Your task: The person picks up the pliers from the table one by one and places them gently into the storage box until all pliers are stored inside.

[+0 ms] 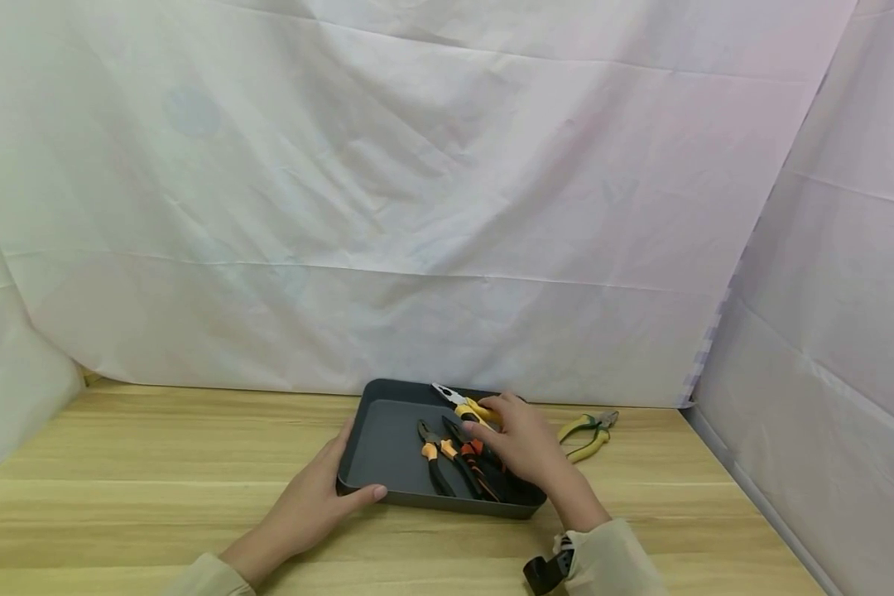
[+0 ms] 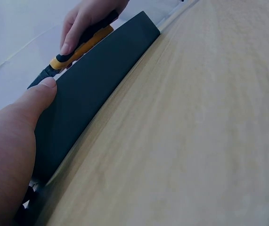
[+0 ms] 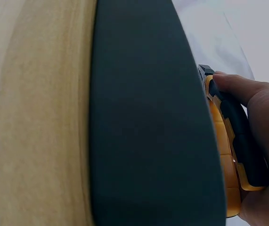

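Observation:
A dark grey tray [image 1: 391,443] holds several pliers. My left hand [image 1: 309,497] grips its near left corner, thumb on the front wall and fingers along the left side. My right hand [image 1: 525,439] holds yellow-and-black pliers [image 1: 465,407] over the tray's right part, silver jaws pointing to the far left. In the right wrist view, my thumb lies along the black and yellow handle [image 3: 247,150]. Beneath the right hand lie black pliers with orange-red marks [image 1: 478,451], partly hidden. Beside them, pliers with black and orange handles [image 1: 432,459] lie with handles spread.
Yellow-green pliers [image 1: 592,432] lie on the wooden table [image 1: 194,463], just right of the tray. A white cloth [image 1: 417,207] hangs behind the table, close to the tray's far edge. More white cloth [image 1: 827,331] hangs along the right side.

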A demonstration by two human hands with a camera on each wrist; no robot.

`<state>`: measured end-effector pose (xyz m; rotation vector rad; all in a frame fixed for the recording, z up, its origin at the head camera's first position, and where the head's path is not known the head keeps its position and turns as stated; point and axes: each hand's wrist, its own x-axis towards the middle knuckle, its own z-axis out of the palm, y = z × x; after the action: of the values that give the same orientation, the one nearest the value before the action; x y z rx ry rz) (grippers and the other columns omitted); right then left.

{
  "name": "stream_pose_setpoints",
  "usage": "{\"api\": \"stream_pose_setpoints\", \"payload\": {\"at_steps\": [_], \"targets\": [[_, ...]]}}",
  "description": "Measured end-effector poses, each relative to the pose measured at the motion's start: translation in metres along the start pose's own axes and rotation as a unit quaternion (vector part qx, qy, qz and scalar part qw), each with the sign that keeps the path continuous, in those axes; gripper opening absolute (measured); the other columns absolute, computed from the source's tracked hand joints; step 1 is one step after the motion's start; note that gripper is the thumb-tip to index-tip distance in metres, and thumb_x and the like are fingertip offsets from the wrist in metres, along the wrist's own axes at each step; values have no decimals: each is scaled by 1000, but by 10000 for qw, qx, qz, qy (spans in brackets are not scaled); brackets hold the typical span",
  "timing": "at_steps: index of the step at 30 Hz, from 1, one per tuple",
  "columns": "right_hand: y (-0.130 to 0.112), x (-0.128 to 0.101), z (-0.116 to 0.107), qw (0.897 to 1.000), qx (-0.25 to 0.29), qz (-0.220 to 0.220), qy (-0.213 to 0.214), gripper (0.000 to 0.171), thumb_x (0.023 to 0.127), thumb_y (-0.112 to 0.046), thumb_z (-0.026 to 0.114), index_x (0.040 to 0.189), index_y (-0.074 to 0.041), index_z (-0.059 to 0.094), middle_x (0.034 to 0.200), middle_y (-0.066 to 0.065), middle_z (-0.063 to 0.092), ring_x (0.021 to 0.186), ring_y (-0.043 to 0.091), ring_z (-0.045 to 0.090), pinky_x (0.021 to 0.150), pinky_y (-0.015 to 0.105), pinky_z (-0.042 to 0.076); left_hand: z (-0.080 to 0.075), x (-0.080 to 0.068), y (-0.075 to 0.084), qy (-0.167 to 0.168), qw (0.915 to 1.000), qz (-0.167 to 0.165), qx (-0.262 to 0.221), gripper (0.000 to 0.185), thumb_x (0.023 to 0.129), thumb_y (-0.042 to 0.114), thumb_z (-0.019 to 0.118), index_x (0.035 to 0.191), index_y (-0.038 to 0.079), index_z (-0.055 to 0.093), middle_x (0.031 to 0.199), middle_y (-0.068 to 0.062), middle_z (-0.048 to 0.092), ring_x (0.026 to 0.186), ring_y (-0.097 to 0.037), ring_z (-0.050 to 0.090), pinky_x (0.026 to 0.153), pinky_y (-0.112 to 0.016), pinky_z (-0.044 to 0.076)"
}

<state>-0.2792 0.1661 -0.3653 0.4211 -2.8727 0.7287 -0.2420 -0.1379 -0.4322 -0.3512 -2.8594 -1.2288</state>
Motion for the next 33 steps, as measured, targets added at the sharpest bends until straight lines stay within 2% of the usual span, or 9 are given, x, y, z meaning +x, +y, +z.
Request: {"api": "stream_pose_setpoints", "payload": {"at_steps": [7,12,20,33], "targets": [[2,0,7,9999,-153,-23,51,56,94,-53,66,135,-15,65,115,0,66,78,8,54,67,31,45,-1,0,1,-37,10000,-20,-28,111,82,72,68,165,27,9,168,-12,25,150,-40,35,112,-63,39],[3,1,11,9999,-90,0,-67,56,95,-53,65,135,-14,65,117,2,66,82,9,56,67,32,45,0,0,0,-26,10000,-20,-20,111,82,72,68,165,27,9,168,-12,25,150,-40,35,112,-63,39],[7,1,14,9996,-196,51,-177,55,95,-54,64,135,-15,65,113,2,65,78,10,53,62,30,41,0,0,1,-8,10000,15,-73,110,82,71,69,164,31,9,168,-10,25,150,-39,37,112,-62,40],[11,2,20,9994,-257,46,-236,56,95,-55,64,133,-14,66,107,1,65,73,10,50,59,29,37,1,0,0,-18,10000,-11,-20,111,81,73,68,165,30,9,168,-11,25,150,-40,36,112,-62,40]]}}
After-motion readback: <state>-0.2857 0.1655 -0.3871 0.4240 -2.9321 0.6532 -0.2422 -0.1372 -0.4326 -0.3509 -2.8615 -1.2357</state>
